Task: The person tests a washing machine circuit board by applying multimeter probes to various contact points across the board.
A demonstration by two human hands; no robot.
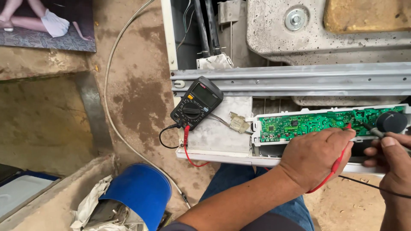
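Down by my knees: I sit at an opened white appliance (214, 137), its control panel tipped toward me over a stained concrete floor (137, 98).
Left hand: my left hand (314, 156) is curled shut around the red probe (346, 130), its tip set down on the green circuit board (317, 122). The red lead (332, 173) loops under my wrist.
Right hand: my right hand (391, 158) pinches the black probe (371, 129) between thumb and fingers, the tip aimed at the same board just beside the red one. The hand is cut off by the frame edge.
Hands together: both hands are near each other at the right end of the panel, not touching.
Circuit board: it lies in a white plastic tray along the front edge of the appliance, with a black round knob (391, 122) at its right end, just above my right hand.
Multimeter: the black multimeter (197, 102) rests tilted on the white panel to the left of the board, well apart from my hands, with red and black leads plugged into its lower end.
Connector: a small beige plug (237, 122) on thin wires lies between the meter and the board.
Around me: a grey metal rail (291, 79) crosses above the board, a blue drum (139, 192) with crumpled cloth stands at my lower left, and a pale hose (112, 64) curves across the floor.
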